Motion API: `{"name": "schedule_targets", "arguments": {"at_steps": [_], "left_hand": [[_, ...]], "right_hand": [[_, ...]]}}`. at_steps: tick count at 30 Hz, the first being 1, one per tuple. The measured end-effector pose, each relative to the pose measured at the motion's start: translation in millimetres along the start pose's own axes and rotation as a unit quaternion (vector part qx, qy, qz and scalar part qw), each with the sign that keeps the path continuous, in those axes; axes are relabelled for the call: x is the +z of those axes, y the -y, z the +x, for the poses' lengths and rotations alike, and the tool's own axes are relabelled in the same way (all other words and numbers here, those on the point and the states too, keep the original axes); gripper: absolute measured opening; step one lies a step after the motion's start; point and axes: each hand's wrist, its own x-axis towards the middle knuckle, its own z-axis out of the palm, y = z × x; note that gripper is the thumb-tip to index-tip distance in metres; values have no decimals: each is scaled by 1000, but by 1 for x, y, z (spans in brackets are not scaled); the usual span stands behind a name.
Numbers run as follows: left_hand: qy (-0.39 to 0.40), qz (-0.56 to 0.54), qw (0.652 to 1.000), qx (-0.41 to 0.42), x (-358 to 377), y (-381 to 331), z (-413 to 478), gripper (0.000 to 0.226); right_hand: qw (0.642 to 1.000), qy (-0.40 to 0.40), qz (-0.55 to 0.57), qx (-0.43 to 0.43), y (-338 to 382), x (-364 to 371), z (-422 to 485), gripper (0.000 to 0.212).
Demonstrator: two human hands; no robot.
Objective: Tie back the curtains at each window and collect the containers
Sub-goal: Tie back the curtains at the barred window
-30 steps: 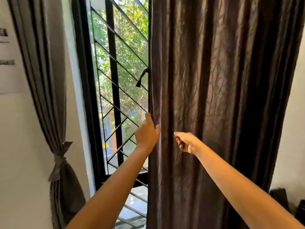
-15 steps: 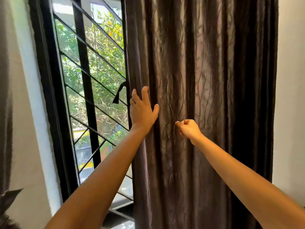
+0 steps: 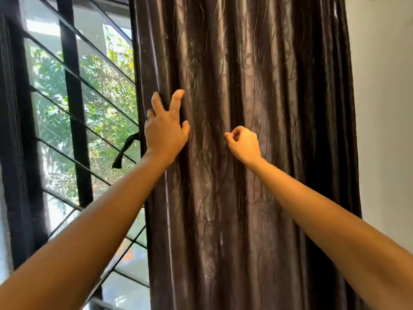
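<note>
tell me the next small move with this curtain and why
Probably sweep the left hand rightward, bunching the curtain toward the right hand. The fabric hangs spread and untied, left fingers lie at its window-side edge, and the dark strap dangles loose.

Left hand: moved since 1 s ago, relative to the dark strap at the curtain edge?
Yes. The left hand went up the curtain edge: it was well below the strap, now it reaches above it.

A person's two bare forearms (image 3: 100, 220) and hands
The left hand (image 3: 165, 135) wears a thin ring (image 3: 151, 115) low on an outer finger — the right hand (image 3: 243, 143) and both forearms show only skin, smooth from wrist to elbow.
</note>
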Motion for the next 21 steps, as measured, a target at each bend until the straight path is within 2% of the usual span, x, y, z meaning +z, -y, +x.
{"name": "schedule_targets", "arguments": {"at_steps": [4,9,13,15,19,21], "left_hand": [[-20,30,999,7,2,-9,33,66],[-36,31,999,-8,7,-23,67,70],[-40,54,998,-17,13,-35,90,74],[-35,81,996,-10,15,-38,98,75],[-39,130,990,36,25,-39,105,59],[-22,146,988,54,31,-33,106,48]], "right_hand": [[1000,-12,0,-23,-1,-9,42,23],[993,-54,-90,-51,-10,-30,91,20],[968,-145,-195,-68,-30,-53,134,34],[956,-165,-235,-66,-41,-65,154,43],[953,-145,-253,-81,-66,-90,194,56],[965,-110,-219,-93,-75,-98,210,63]]}}
